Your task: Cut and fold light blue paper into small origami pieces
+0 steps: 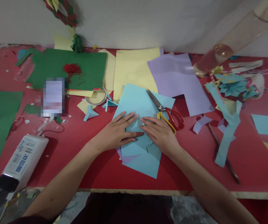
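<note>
My left hand (118,132) lies with its fingers spread on light blue paper (145,168). Opposite it, my right hand (160,132) rests with fingers stretched out over the same paper. Between the fingertips of both hands is a small folded piece of light blue paper (136,125), partly covered by the fingers. Scissors (158,104) with one red and one yellow handle lie just beyond my right hand on the blue sheets. Purple paper (131,159) shows from among the lower blue sheets.
Yellow paper (134,68), a purple sheet (171,71) and green sheets (89,65) with red thread (72,69) lie at the back. Tape (96,101) sits left. A clear tube (225,46), blue strips (227,144) and a thin stick (225,152) are right. A power bank (23,161) is left.
</note>
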The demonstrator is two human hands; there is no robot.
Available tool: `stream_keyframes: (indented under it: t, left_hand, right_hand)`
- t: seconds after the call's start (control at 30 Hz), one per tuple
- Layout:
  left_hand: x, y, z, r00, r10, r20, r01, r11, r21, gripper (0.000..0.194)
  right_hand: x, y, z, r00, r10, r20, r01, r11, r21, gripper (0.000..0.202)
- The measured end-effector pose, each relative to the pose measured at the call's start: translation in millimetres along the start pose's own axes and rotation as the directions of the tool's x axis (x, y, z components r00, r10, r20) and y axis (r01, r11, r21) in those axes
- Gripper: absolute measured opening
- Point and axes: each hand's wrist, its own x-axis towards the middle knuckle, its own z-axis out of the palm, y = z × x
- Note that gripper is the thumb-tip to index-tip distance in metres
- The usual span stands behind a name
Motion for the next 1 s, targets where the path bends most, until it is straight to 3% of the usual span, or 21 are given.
stream_keyframes:
  t: [1.0]
  left_hand:
    - [-0.6,1.7,0.6,1.0,-0.007,0.016,0.007,1.0,0.008,0.035]
  right_hand:
    - [0.7,-2.5,-1.3,1.0,-0.012,0.011,0.012,0.999,-0.041,0.019]
